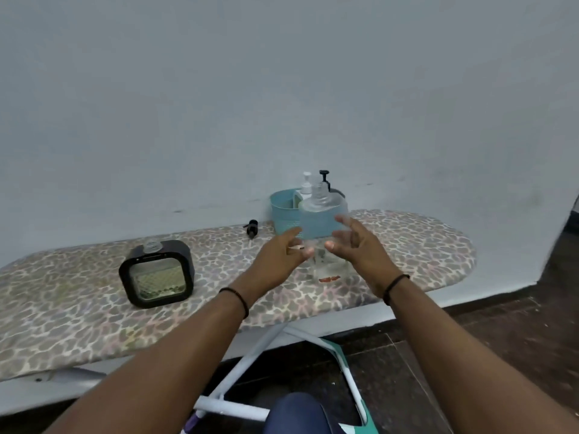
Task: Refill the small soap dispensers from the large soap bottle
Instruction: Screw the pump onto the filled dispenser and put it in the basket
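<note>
Head view: clear uncapped bottle (322, 220) is gripped between left hand (283, 255) and right hand (357, 245), fingers curled round it, above ironing board (94, 321). Pouring into black dispenser (156, 274) likely next; neck alignment needed.

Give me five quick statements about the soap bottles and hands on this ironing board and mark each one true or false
1. Both hands, left hand and right hand, are at the clear bottle. True.
2. The clear bottle has its pump fitted. False: its threaded neck is open, with no pump on it.
3. The black square dispenser stands on the ironing board to the left of the hands. True.
4. The teal basket sits at the board's near edge. False: it is at the far edge, by the wall.
5. A loose black pump lies on the board left of the basket. True.
</note>
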